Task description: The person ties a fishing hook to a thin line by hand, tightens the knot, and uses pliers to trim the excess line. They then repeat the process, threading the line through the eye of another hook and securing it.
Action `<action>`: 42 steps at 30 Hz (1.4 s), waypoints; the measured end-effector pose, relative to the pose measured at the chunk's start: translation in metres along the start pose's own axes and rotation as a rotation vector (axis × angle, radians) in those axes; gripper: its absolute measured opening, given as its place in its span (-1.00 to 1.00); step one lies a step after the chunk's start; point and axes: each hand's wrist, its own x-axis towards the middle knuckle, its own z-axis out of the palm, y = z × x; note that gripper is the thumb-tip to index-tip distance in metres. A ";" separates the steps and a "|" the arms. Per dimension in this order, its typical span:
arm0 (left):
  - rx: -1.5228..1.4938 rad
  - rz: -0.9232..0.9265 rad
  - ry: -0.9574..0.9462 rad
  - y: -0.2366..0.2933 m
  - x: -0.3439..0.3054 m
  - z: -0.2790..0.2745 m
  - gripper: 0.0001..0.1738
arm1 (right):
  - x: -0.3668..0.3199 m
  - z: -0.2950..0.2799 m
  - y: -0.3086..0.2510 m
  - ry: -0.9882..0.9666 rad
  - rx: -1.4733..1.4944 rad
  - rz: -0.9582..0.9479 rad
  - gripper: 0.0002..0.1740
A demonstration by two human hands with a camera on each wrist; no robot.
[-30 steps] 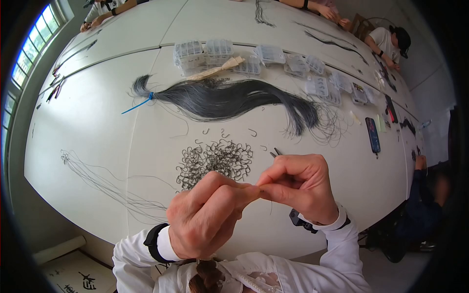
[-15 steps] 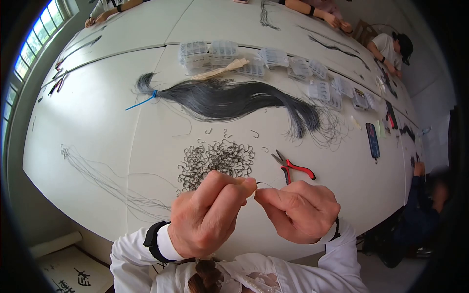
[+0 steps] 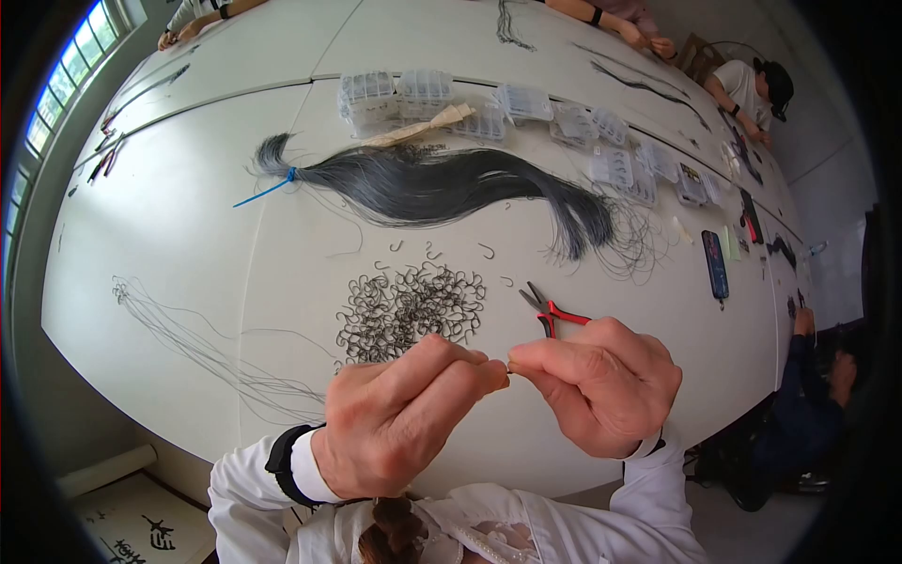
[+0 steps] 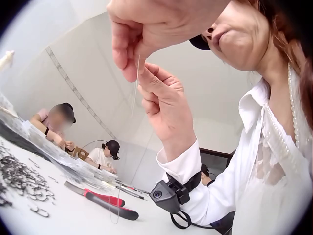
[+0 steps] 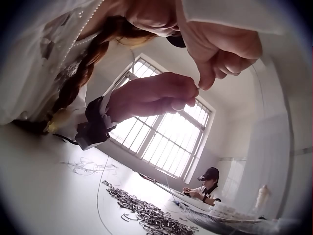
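Left hand (image 3: 409, 414): fingers curled, tips pinching a tiny dark piece (image 3: 510, 370), mostly hidden. Right hand (image 3: 601, 385): thumb and forefinger pinched at thin line (image 4: 136, 83) – just beside the left fingertips, near side. Fishhooks (image 3: 409, 315): heaped beyond the left hand. Red-handled pliers (image 3: 546, 309): right, jaws apart. Dark line bundle (image 3: 423, 193): far side, blue tie (image 3: 291, 175) at left.

Pliers (image 3: 547, 306) lie right of hooks (image 3: 410, 315), apparently apart.

Two foreground hands (image 3: 404, 414), one hook heap (image 3: 411, 315), one nearby pliers pair (image 3: 550, 307) — one blue-tied bundle (image 3: 427, 193), one phone (image 3: 716, 265)
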 end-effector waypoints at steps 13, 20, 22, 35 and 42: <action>-0.059 -0.160 -0.029 0.006 -0.001 -0.002 -0.84 | 0.004 0.004 0.008 -0.206 0.926 0.772 -0.94; -0.077 -0.136 -0.025 0.002 0.000 0.001 -0.85 | 0.004 0.005 0.012 -0.249 1.148 0.891 -0.91; -0.100 -0.135 -0.034 0.001 0.002 0.001 -0.85 | 0.008 0.005 0.009 -0.214 1.132 0.980 -0.91; -0.257 -0.186 0.021 -0.001 0.006 0.004 -0.86 | 0.002 0.011 0.016 -0.230 1.316 0.910 -0.88; -0.247 -0.208 0.042 -0.001 0.005 0.006 -0.86 | -0.004 0.017 0.012 -0.117 1.174 0.756 -0.92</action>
